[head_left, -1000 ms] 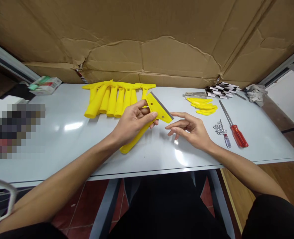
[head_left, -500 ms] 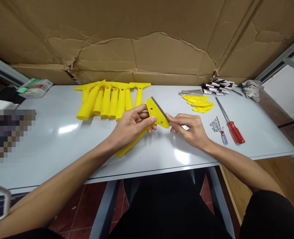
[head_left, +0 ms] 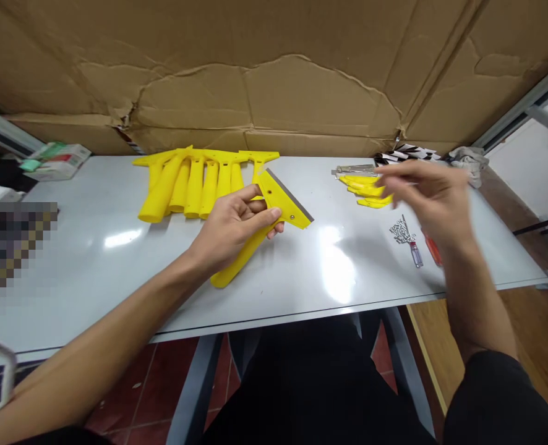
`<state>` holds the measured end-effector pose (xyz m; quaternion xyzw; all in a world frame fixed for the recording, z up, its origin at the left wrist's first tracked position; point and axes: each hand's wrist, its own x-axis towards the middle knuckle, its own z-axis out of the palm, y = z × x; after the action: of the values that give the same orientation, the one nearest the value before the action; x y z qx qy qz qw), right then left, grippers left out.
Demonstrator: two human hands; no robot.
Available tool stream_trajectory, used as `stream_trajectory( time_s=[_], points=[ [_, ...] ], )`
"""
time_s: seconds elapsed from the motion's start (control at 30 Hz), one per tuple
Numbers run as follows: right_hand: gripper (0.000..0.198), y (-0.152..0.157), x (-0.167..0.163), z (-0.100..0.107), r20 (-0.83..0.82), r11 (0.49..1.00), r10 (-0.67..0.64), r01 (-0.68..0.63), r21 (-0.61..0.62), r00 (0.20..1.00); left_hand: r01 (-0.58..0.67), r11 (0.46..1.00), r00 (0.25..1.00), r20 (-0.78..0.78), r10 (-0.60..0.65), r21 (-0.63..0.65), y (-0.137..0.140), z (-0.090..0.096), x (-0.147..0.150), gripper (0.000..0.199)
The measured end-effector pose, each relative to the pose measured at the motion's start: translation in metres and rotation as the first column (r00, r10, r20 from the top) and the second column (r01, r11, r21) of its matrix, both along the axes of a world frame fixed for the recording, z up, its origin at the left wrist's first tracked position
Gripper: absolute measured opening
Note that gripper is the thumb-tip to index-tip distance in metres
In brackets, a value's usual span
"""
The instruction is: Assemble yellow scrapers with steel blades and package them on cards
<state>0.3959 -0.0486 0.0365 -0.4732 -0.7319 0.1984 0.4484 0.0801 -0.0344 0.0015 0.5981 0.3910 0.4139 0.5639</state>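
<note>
My left hand [head_left: 234, 225] is closed round the neck of a yellow scraper [head_left: 281, 196], its thumb on the face. The scraper's head tilts up to the right, with a grey metal blade along its edge. A screw shows near one end of the head, and a dark hole near the other. My right hand [head_left: 441, 194], slightly blurred, hovers at the right with thumb and fingers apart; I see nothing in it. Close by it lie thin yellow blade covers [head_left: 364, 191] and black-and-white packets [head_left: 408, 152], partly hidden behind the fingers.
Several yellow scraper bodies [head_left: 195, 185] stand in a row at the back. Right of centre lie flat clear-wrapped pieces [head_left: 355, 170], loose screws [head_left: 400, 230], a small screwdriver [head_left: 415, 254] and a red-handled screwdriver [head_left: 433, 248]. A grey cloth [head_left: 471, 162] and a box [head_left: 60, 162] sit at opposite ends.
My right hand has left the scraper's blade end and moved right and up, over the yellow covers and packets. The left hand keeps the scraper, now slightly further left.
</note>
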Motion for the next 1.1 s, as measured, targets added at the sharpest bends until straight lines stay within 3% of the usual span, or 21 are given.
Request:
stream_trajectory(
  time_s=[0.07,0.17,0.23,0.33,0.5,0.73,0.93,1.1],
  points=[
    [0.029,0.0,0.036,0.017,0.197,0.977,-0.215,0.211,0.042,0.957,0.014,1.0,1.0,0.022,-0.014,-0.012,0.002,-0.001,-0.001,0.035],
    [0.024,-0.012,0.075,0.02,0.493,0.958,-0.213,0.279,-0.063,0.844,0.013,1.0,0.999,0.036,-0.012,-0.017,0.003,-0.002,0.0,0.034],
    [0.022,-0.028,0.087,0.011,0.557,0.936,-0.207,0.328,-0.127,0.805,0.003,1.0,0.999,0.051,-0.003,-0.006,0.003,-0.003,0.001,0.034],
    [0.02,-0.051,0.089,-0.01,0.621,0.906,-0.256,0.409,-0.114,0.741,-0.002,1.0,0.997,0.074,0.003,-0.009,0.003,-0.004,0.002,0.032],
    [0.027,-0.048,0.08,-0.037,0.734,0.926,-0.158,0.358,-0.123,0.661,-0.001,0.996,0.996,0.091,0.01,-0.094,0.004,-0.006,0.003,0.031],
    [0.026,-0.016,0.071,-0.044,0.686,0.944,-0.044,0.255,-0.21,0.726,-0.01,0.977,0.994,0.104,0.033,-0.213,0.007,-0.014,0.005,0.033],
    [0.021,-0.007,0.075,-0.043,0.691,0.908,0.011,0.281,-0.31,0.723,0.009,0.959,0.996,0.092,0.018,-0.283,0.004,-0.015,0.006,0.04],
    [0.023,-0.004,0.072,-0.037,0.686,0.921,0.054,0.229,-0.315,0.725,0.007,0.96,0.999,0.049,0.007,-0.281,0.001,-0.014,0.005,0.042]
  ],
)
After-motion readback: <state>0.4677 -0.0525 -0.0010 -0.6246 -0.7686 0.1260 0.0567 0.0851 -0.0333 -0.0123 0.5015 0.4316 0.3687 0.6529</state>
